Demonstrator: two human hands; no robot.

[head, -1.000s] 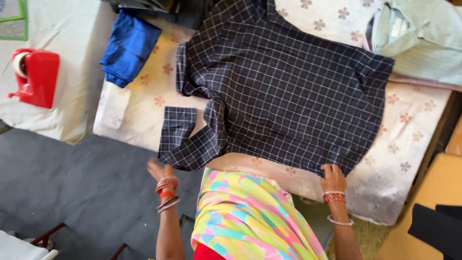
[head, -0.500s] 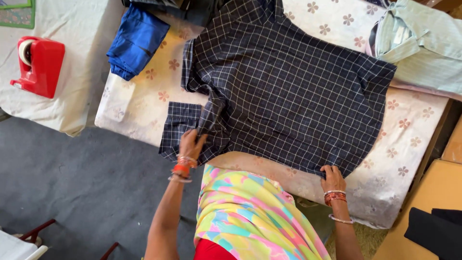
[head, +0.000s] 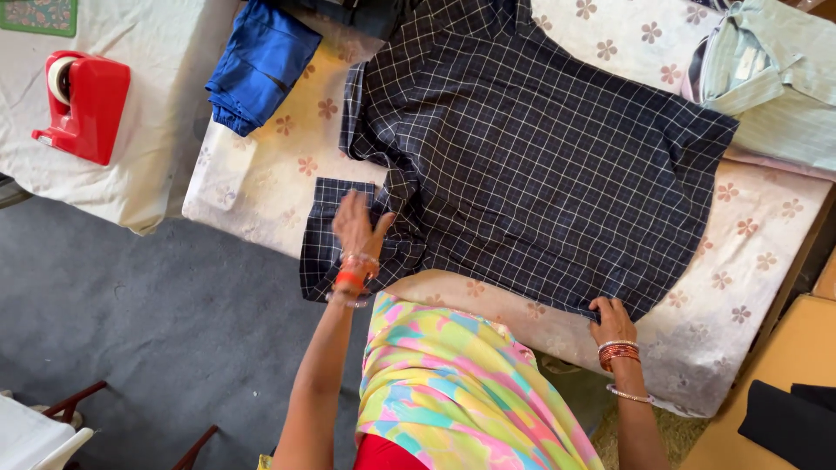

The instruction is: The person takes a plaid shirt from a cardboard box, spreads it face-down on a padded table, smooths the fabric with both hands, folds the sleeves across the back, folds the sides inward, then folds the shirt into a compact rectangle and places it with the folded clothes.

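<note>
A dark navy checked shirt (head: pixel 540 165) lies spread flat on a table padded with a white floral sheet (head: pixel 261 174). My left hand (head: pixel 359 228) rests flat, fingers apart, on the shirt's left sleeve, which hangs over the table's near edge. My right hand (head: pixel 611 317) pinches the shirt's bottom hem at the near right. Bangles sit on both wrists. A bright multicoloured cloth (head: pixel 453 383) covers my head and shoulders below the table edge.
A red tape dispenser (head: pixel 83 104) stands on a white-covered table at the left. Folded blue cloth (head: pixel 257 61) lies at the back left, a pale green striped shirt (head: pixel 775 78) at the back right. Grey floor lies at the lower left.
My left hand rose from below the table edge onto the shirt's left sleeve and slid further up it. My right hand stayed on the hem.
</note>
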